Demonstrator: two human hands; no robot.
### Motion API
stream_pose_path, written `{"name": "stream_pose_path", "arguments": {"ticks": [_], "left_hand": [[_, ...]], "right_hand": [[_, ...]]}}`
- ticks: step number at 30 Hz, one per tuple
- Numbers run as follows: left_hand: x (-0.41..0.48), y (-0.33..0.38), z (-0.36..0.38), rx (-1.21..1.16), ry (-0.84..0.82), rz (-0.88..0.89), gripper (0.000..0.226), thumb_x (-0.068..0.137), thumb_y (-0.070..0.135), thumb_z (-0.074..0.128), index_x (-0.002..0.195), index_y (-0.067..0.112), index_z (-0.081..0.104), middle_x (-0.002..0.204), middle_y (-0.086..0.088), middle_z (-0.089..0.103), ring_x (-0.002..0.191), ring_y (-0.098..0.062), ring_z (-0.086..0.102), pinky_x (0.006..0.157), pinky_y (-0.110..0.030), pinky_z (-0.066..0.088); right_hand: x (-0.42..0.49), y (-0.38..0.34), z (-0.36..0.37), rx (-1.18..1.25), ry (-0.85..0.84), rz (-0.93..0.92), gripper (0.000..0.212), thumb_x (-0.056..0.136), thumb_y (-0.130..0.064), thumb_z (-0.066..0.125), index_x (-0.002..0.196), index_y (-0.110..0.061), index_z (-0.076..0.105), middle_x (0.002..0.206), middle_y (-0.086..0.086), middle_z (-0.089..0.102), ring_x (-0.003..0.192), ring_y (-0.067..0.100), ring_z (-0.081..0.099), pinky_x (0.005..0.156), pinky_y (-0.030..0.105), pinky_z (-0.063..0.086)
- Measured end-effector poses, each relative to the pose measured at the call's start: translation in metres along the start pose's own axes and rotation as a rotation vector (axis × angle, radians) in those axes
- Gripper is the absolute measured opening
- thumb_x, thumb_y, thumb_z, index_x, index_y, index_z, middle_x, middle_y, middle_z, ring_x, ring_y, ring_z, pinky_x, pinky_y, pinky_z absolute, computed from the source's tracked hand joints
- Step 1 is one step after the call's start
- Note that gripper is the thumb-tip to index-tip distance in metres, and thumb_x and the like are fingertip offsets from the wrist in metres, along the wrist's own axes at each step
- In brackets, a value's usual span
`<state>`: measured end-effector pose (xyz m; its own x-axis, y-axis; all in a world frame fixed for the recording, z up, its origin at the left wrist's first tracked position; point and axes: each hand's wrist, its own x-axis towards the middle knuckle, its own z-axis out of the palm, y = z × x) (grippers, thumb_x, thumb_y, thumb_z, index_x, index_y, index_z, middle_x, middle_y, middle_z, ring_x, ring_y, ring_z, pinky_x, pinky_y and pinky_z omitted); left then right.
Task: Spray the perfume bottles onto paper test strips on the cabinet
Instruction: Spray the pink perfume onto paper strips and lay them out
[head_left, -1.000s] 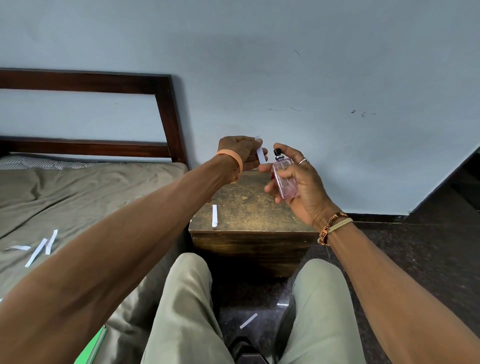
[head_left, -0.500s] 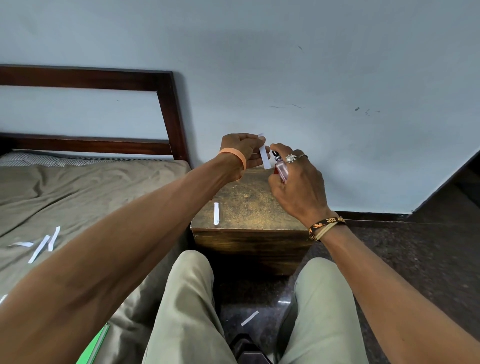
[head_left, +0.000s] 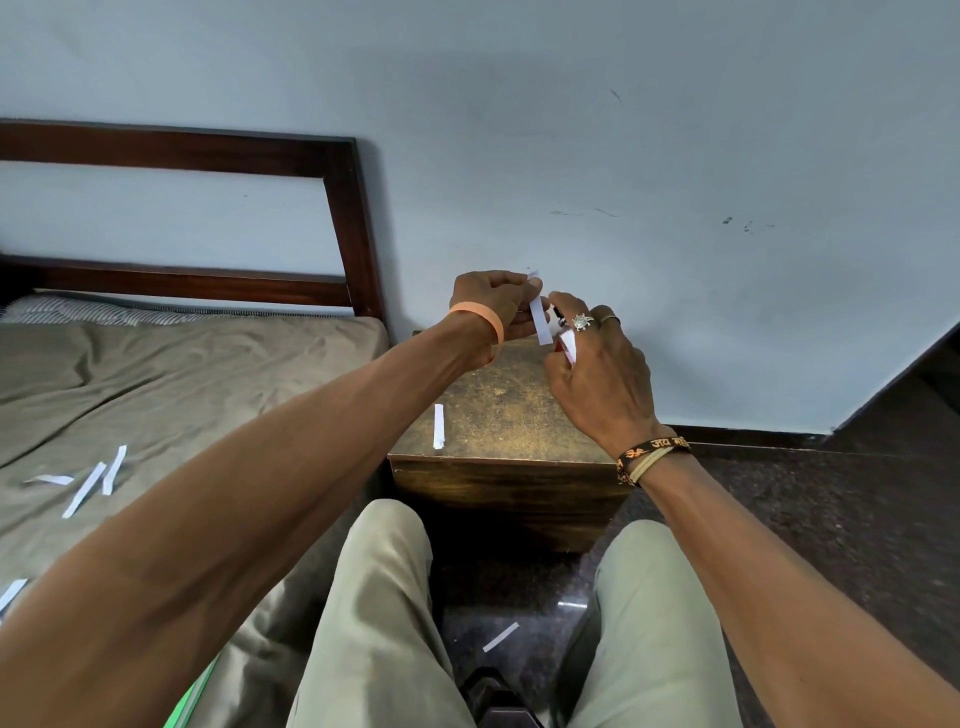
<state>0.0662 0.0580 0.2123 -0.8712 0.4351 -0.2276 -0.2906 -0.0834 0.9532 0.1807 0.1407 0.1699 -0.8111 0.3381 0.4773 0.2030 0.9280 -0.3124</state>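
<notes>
Left hand (head_left: 493, 306) pinches a narrow white paper test strip (head_left: 540, 325), upright, at its fingertips. Right hand (head_left: 602, 384) grips a small pinkish glass perfume bottle (head_left: 566, 347), black nozzle just beside the strip. Below both hands: worn brown wooden cabinet (head_left: 509, 415); second white paper strip (head_left: 439, 426) lies under the left wrist.

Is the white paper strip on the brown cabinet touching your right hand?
Apart. Head view shows bare brown cabinet top between the flat white paper strip and the right hand.
</notes>
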Motion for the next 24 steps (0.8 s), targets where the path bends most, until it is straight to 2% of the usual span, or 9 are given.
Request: {"name": "stream_pose_path", "arguments": {"ticks": [3,8,11,13,16,21,24], "left_hand": [[0.001,0.000,-0.001,0.008,0.004,0.003,0.012,0.086,-0.001,0.066,0.077,0.005,0.061,0.070,-0.015,0.066,0.057,-0.022,0.067,0.056,-0.033,0.060],[0.004,-0.002,-0.002,0.015,0.008,-0.001,0.012,0.085,0.000,0.067,0.076,0.006,0.062,0.072,-0.015,0.067,0.059,-0.022,0.067,0.062,-0.035,0.061],[0.003,-0.002,-0.003,0.014,0.006,-0.007,0.012,0.086,0.000,0.067,0.077,0.006,0.062,0.069,-0.014,0.066,0.052,-0.019,0.066,0.054,-0.032,0.060],[0.002,-0.005,-0.002,0.015,0.006,-0.014,0.014,0.085,-0.002,0.066,0.075,0.006,0.061,0.065,-0.013,0.066,0.048,-0.017,0.065,0.050,-0.030,0.058],[0.003,-0.006,-0.002,-0.007,0.007,-0.029,0.014,0.085,-0.004,0.066,0.075,0.005,0.061,0.056,-0.010,0.066,0.050,-0.019,0.066,0.050,-0.031,0.058],[0.005,-0.005,-0.004,-0.018,0.002,-0.036,0.013,0.085,-0.001,0.067,0.074,0.005,0.062,0.068,-0.014,0.066,0.056,-0.022,0.065,0.053,-0.032,0.060],[0.006,-0.006,-0.006,-0.011,0.000,-0.040,0.011,0.085,0.000,0.068,0.076,0.004,0.062,0.069,-0.014,0.067,0.056,-0.021,0.066,0.054,-0.032,0.060]], "right_hand": [[0.004,-0.001,-0.001,-0.067,-0.028,-0.013,0.050,0.089,-0.019,0.052,0.138,-0.023,0.044,0.109,0.014,0.055,0.081,0.035,0.060,0.060,0.035,0.049],[-0.001,-0.005,0.001,-0.088,-0.050,-0.034,0.053,0.090,-0.017,0.052,0.142,-0.021,0.043,0.115,0.018,0.055,0.076,0.033,0.059,0.056,0.029,0.042],[0.009,-0.004,0.000,-0.107,-0.075,-0.025,0.046,0.090,-0.018,0.052,0.135,-0.019,0.045,0.110,0.015,0.056,0.079,0.033,0.059,0.057,0.030,0.039],[0.017,-0.006,-0.001,-0.099,-0.062,0.007,0.041,0.090,-0.020,0.053,0.131,-0.018,0.047,0.107,0.014,0.056,0.081,0.035,0.060,0.059,0.031,0.039],[0.021,-0.007,0.000,-0.096,-0.050,-0.010,0.045,0.092,-0.023,0.053,0.136,-0.020,0.043,0.110,0.016,0.055,0.086,0.038,0.061,0.063,0.034,0.042],[0.022,-0.004,0.002,-0.105,-0.089,-0.001,0.039,0.090,-0.021,0.053,0.128,-0.020,0.048,0.107,0.014,0.057,0.085,0.036,0.060,0.062,0.032,0.039],[0.015,-0.004,0.004,-0.092,-0.082,-0.006,0.041,0.091,-0.021,0.053,0.132,-0.021,0.047,0.109,0.014,0.057,0.087,0.036,0.060,0.063,0.035,0.049]]}}
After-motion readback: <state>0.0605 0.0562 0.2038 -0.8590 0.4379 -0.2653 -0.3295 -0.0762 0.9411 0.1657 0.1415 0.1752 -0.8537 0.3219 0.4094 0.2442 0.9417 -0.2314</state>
